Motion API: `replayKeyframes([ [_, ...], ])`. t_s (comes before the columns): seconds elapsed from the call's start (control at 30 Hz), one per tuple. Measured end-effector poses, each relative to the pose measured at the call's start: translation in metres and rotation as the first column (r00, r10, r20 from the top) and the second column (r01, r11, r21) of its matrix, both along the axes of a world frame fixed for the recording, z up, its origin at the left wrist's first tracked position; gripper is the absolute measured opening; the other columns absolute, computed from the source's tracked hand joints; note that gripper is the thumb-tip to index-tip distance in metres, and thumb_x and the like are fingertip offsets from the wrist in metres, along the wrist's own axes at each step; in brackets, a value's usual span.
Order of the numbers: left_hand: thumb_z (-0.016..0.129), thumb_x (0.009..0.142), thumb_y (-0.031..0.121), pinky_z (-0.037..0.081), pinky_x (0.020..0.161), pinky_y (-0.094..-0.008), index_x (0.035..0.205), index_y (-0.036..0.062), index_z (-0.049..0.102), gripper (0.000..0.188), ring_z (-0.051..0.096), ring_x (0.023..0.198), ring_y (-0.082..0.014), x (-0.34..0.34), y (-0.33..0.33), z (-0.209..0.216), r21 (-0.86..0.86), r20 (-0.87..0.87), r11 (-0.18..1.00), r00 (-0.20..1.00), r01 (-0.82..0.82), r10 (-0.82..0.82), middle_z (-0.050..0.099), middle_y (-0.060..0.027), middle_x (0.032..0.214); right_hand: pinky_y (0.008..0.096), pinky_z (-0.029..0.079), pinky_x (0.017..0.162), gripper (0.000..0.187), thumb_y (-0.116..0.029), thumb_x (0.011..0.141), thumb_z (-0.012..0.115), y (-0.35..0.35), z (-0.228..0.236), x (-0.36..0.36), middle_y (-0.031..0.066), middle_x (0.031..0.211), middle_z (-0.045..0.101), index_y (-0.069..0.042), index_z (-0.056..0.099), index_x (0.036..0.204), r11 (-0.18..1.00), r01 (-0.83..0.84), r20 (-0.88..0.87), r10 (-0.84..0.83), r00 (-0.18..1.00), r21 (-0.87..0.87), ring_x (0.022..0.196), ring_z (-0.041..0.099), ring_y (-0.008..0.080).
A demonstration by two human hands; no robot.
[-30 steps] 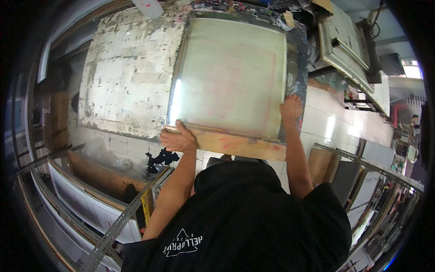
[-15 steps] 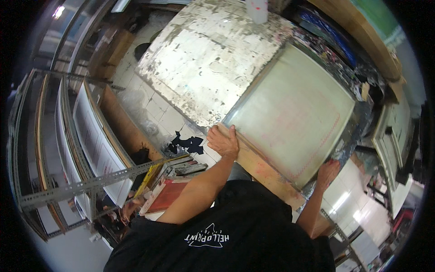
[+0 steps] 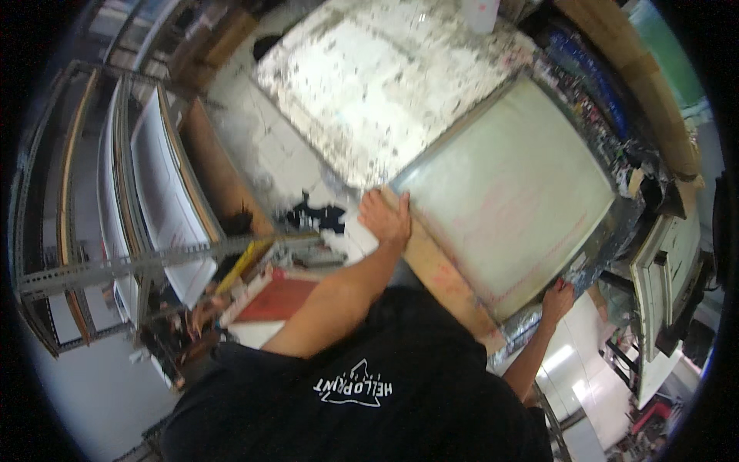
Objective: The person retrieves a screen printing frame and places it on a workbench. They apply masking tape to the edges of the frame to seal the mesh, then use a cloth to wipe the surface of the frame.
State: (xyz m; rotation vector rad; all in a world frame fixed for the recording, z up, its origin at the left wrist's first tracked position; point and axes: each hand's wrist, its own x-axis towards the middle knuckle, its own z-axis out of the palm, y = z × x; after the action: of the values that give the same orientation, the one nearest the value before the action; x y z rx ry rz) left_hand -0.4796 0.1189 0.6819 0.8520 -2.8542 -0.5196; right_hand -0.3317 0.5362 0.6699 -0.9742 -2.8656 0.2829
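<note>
A pale green rectangular panel (image 3: 523,192) with faint reddish marks lies on a dark, stained worktop in front of me. Along its near-left side runs a wooden bar (image 3: 450,281). My left hand (image 3: 387,219) grips the far end of this bar, thumb on top and fingers bent over the outer edge. At the panel's near-right side, my right hand (image 3: 558,302) is closed close to the worktop's edge. Whatever its fingers hold, if anything, is hidden.
A paint-spattered white table (image 3: 362,92) adjoins the panel. At left, a metal rack (image 3: 138,258) holds several upright framed boards; a red-faced frame (image 3: 277,299) leans below. Dark scraps (image 3: 317,214) lie on the tiled floor. White panels (image 3: 654,277) stand at right.
My view has shifted and turned slightly, so the whole scene sits differently. My left hand stays on the wooden bar; my right hand remains closed by the panel's near-right side.
</note>
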Motion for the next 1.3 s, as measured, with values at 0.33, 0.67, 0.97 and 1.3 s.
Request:
replayKeyframes([
  [0.33, 0.066, 0.078, 0.052, 0.028, 0.097, -0.0462, 0.117, 0.0036, 0.051, 0.063, 0.042, 0.113, -0.0319, 0.006, -0.005, -0.008, 0.071, -0.173, 0.997, 0.985, -0.015, 0.028, 0.048, -0.013, 0.116, 0.05, 0.05, 0.069, 0.041, -0.031, 0.095, 0.049, 0.053, 0.011, -0.017, 0.0269, 0.079, 0.066, 0.008, 0.063, 0.094, 0.967, -0.23, 0.521, 0.253, 0.816, -0.11, 0.078, 0.066, 0.043],
  [0.67, 0.068, 0.079, 0.045, 0.028, 0.094, -0.045, 0.113, 0.0053, 0.053, 0.054, 0.043, 0.109, -0.03, 0.011, -0.013, -0.014, 0.125, -0.296, 0.992, 0.955, 0.029, 0.009, 0.049, -0.0109, 0.113, 0.0423, 0.049, 0.063, 0.028, -0.02, 0.081, 0.058, 0.06, 0.021, -0.028, 0.0186, 0.067, 0.059, 0.008, 0.06, 0.079, 0.921, -0.161, 0.381, 0.3, 0.874, -0.355, 0.06, 0.06, 0.024],
  [0.97, 0.068, 0.079, 0.047, 0.028, 0.094, -0.0441, 0.111, 0.0066, 0.053, 0.054, 0.043, 0.11, -0.03, 0.01, -0.013, -0.021, 0.153, -0.293, 0.988, 0.956, 0.023, 0.023, 0.051, -0.0102, 0.111, 0.0288, 0.049, 0.044, 0.017, -0.013, 0.085, 0.059, 0.1, -0.001, -0.011, 0.001, 0.066, 0.052, 0.0, 0.058, 0.074, 0.729, -0.058, 0.143, 0.211, 0.967, -0.682, 0.055, 0.049, 0.0097],
  [1.3, 0.067, 0.079, 0.047, 0.027, 0.096, -0.045, 0.112, 0.0072, 0.052, 0.054, 0.043, 0.11, -0.0297, 0.01, -0.01, -0.012, 0.163, -0.232, 0.987, 0.972, -0.005, 0.044, 0.05, -0.0101, 0.113, 0.0261, 0.053, 0.042, 0.034, -0.028, 0.088, 0.067, 0.053, 0.034, -0.017, 0.0018, 0.069, 0.055, 0.001, 0.058, 0.073, 0.763, 0.039, 0.218, 0.135, 0.967, -0.646, 0.057, 0.052, 0.0088],
])
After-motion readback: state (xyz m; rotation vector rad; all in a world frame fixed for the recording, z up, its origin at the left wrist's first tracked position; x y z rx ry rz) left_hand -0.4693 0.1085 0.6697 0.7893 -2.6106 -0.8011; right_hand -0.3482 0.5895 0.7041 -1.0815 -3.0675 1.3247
